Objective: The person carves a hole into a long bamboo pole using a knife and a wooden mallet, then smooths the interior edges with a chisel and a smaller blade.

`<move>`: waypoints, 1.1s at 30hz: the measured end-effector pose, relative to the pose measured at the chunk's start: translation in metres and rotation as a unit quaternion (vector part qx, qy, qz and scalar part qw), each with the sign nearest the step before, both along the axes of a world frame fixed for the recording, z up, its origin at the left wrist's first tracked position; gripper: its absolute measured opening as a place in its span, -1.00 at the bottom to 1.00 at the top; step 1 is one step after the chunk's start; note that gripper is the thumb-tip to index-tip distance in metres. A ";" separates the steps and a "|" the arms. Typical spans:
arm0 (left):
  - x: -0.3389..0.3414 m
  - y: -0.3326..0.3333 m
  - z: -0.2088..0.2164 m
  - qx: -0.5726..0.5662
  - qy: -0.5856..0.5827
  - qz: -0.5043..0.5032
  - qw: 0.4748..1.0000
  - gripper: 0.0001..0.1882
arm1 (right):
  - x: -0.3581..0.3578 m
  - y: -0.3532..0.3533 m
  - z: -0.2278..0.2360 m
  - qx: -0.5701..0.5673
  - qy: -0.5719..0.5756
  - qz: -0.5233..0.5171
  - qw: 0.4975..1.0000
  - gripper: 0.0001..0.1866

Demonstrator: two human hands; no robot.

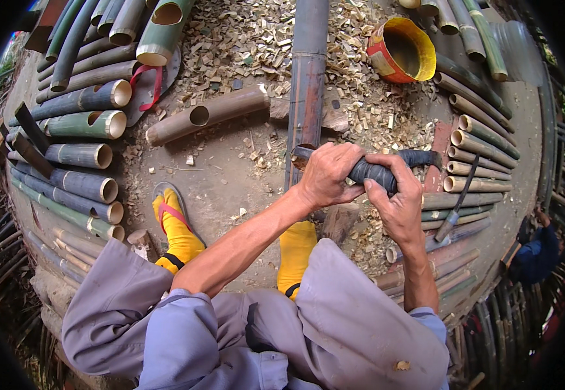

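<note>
Both my hands are closed on one dark tool [373, 177] whose thick middle is wrapped in black strips. My left hand [330, 170] grips its left part, and a short dark end sticks out beside the knuckles. On the wrapped middle my right hand [396, 195] presses with thumb and fingers. A black-wrapped length runs on to the right beyond it; the tool's exact kind is unclear. Just past my left hand lies the near end of a long dark bamboo pole [308, 71], pointing away from me. My left hand partly hides that end.
Cut bamboo tubes lie in rows at left [90, 155] and right [484, 146]. A notched bamboo piece [227, 114] rests among wood chips [230, 39]. A yellow-red bucket [376, 55] stands far right. A wooden-handled blade [448, 224] lies on bamboo. Another person [534, 260] is at the right edge.
</note>
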State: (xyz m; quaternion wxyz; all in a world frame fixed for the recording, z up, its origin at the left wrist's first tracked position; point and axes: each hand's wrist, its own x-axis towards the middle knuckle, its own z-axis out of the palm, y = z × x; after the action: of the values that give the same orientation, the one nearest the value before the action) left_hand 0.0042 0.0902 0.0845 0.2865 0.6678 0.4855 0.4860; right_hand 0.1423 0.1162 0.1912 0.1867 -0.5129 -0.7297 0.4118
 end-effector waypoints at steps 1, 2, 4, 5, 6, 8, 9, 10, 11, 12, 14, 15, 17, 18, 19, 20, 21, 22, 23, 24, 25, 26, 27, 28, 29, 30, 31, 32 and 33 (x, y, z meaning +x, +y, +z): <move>0.000 0.000 0.001 -0.006 0.008 0.000 1.000 -0.54 | 0.001 0.000 -0.001 0.003 0.004 0.000 1.000 -0.70; -0.001 0.001 0.001 -0.012 0.015 -0.001 1.000 -0.54 | 0.002 0.000 -0.003 0.006 0.009 0.000 1.000 -0.70; -0.002 0.002 0.000 -0.019 0.024 0.000 1.000 -0.55 | 0.001 0.002 -0.008 -0.008 0.011 0.001 1.000 -0.70; -0.002 0.002 -0.002 -0.021 0.025 0.002 0.999 -0.56 | 0.002 0.003 -0.011 -0.014 0.012 0.001 1.000 -0.70; -0.001 0.003 -0.003 -0.022 0.026 0.002 0.999 -0.57 | 0.003 0.004 -0.013 -0.022 0.016 -0.005 1.000 -0.70; 0.003 0.007 -0.007 -0.034 0.031 -0.003 0.999 -0.59 | 0.007 0.006 -0.014 -0.040 0.022 -0.017 0.999 -0.71; 0.005 0.009 -0.009 -0.039 0.033 -0.007 0.999 -0.60 | 0.008 0.007 -0.011 -0.037 0.001 -0.010 0.999 -0.71; 0.004 0.008 -0.014 -0.050 0.025 0.001 0.998 -0.61 | 0.007 0.011 -0.012 -0.037 -0.012 0.001 0.999 -0.71; 0.002 0.007 -0.016 -0.060 0.014 0.010 0.998 -0.62 | 0.004 0.014 -0.008 -0.037 -0.027 0.013 0.999 -0.71; 0.000 0.006 -0.018 -0.071 0.004 0.019 0.997 -0.63 | 0.005 0.021 0.002 -0.004 -0.035 0.011 0.999 -0.66; -0.003 0.008 -0.018 -0.071 -0.011 0.026 0.997 -0.64 | 0.013 0.029 0.036 0.069 0.063 -0.129 0.987 -0.60; -0.005 0.007 -0.016 -0.071 -0.017 0.028 0.997 -0.64 | 0.041 0.052 0.042 0.272 0.104 -0.023 0.957 -0.41; -0.005 0.006 -0.017 -0.078 -0.013 0.040 0.996 -0.67 | 0.008 0.046 0.049 0.243 0.254 -0.177 0.919 -0.43; -0.005 0.003 -0.023 -0.084 -0.009 0.049 0.995 -0.66 | -0.009 0.045 0.033 0.245 0.208 -0.101 0.941 -0.43; -0.004 0.002 -0.027 -0.086 -0.010 0.051 0.995 -0.66 | -0.028 0.036 0.004 0.183 0.083 0.044 0.979 -0.42; -0.005 -0.001 -0.030 -0.074 -0.037 0.064 0.994 -0.67 | -0.039 0.033 -0.006 0.121 0.055 0.094 0.987 -0.42; -0.011 -0.004 -0.020 -0.078 -0.084 0.053 0.992 -0.68 | -0.046 0.036 0.003 0.073 0.081 0.079 0.991 -0.42; -0.015 -0.013 -0.022 -0.079 -0.075 0.050 0.993 -0.69 | -0.045 0.039 0.009 0.071 0.099 0.063 0.991 -0.42; -0.021 -0.009 -0.024 -0.065 -0.064 0.047 0.995 -0.71 | -0.043 0.045 0.017 0.096 0.123 0.049 0.986 -0.41; -0.022 -0.008 -0.024 -0.071 -0.073 0.054 0.993 -0.71 | -0.038 0.047 0.027 0.120 0.155 0.029 0.980 -0.41; -0.022 -0.011 -0.019 -0.082 -0.084 0.057 0.991 -0.71 | -0.034 0.051 0.036 0.147 0.193 0.000 0.970 -0.41; -0.021 -0.014 -0.015 -0.093 -0.096 0.060 0.989 -0.71 | -0.029 0.054 0.039 0.173 0.236 -0.036 0.956 -0.41; -0.017 -0.017 -0.016 -0.109 -0.049 -0.011 0.993 -0.72 | -0.021 0.054 0.039 0.190 0.270 -0.077 0.941 -0.40; -0.009 -0.016 -0.014 -0.118 -0.003 -0.084 0.989 -0.72 | -0.011 0.050 0.036 0.189 0.292 -0.127 0.929 -0.40; 0.000 -0.018 -0.017 -0.129 0.047 -0.151 0.979 -0.72 | -0.003 0.044 0.030 0.171 0.304 -0.180 0.920 -0.40; 0.015 -0.025 -0.021 -0.144 0.058 -0.139 0.978 -0.63 | 0.003 0.039 0.024 0.152 0.315 -0.232 0.908 -0.41; 0.020 -0.026 -0.015 -0.130 0.053 -0.098 0.985 -0.60 | 0.009 0.034 0.018 0.139 0.293 -0.246 0.914 -0.41; 0.023 -0.024 -0.002 -0.116 0.046 -0.060 0.990 -0.57 | 0.015 0.028 0.013 0.126 0.268 -0.260 0.919 -0.42; 0.025 -0.024 0.005 -0.102 0.039 -0.021 0.994 -0.54 | 0.019 0.023 0.010 0.113 0.244 -0.275 0.923 -0.43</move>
State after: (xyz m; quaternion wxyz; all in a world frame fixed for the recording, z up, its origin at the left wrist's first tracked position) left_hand 0.0289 0.0665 0.0897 0.3440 0.6633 0.5292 0.4020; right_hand 0.1612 0.1388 0.2013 0.5214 -0.5526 -0.5335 0.3717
